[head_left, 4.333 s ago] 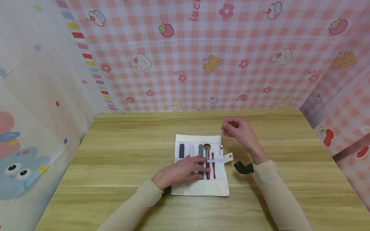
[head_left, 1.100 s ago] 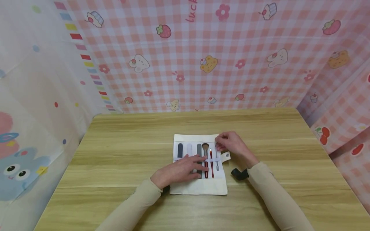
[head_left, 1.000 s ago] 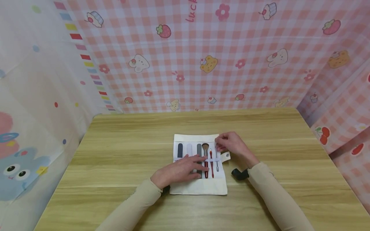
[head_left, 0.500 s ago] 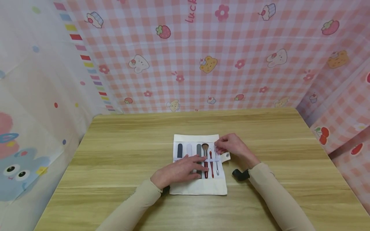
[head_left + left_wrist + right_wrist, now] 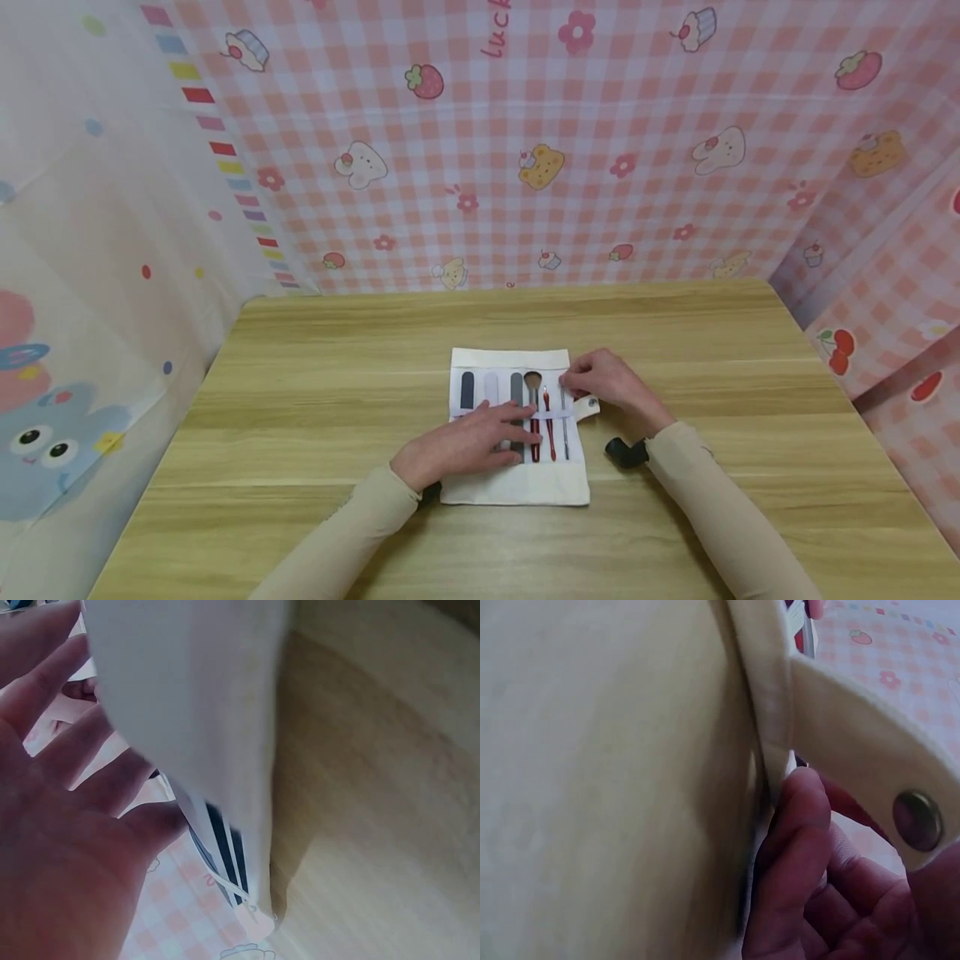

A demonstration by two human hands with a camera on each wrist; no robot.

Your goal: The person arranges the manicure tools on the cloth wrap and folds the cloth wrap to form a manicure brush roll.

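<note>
An off-white cloth roll-up case (image 5: 517, 487) lies unfolded, its tools lined up under a white elastic band (image 5: 558, 414). My left hand (image 5: 468, 442) rests across its left and middle part, fingers spread, partly covering the nail files. At the right edge, my right hand (image 5: 603, 379) pinches the upper end of a thin silver cuticle pusher (image 5: 566, 437), whose shaft runs beneath the band. Left of the pusher are a slim red-handled tool (image 5: 550, 433) and a brush (image 5: 533, 382) with brown bristles. In the right wrist view, curled fingers (image 5: 799, 825) sit at the case's edge.
A snap tab (image 5: 588, 406) sticks out from the case's right side, close below the right hand. Further left in the case are a black file (image 5: 467, 390), a pale file (image 5: 491, 389) and a grey file (image 5: 517, 392). The wooden table (image 5: 337, 350) meets a checked cloth backdrop (image 5: 480, 208).
The right hand has brought the cuticle pusher from above the case's upper right corner down into it. It has slid under the band, toward the near fold. The left hand has stayed put.
</note>
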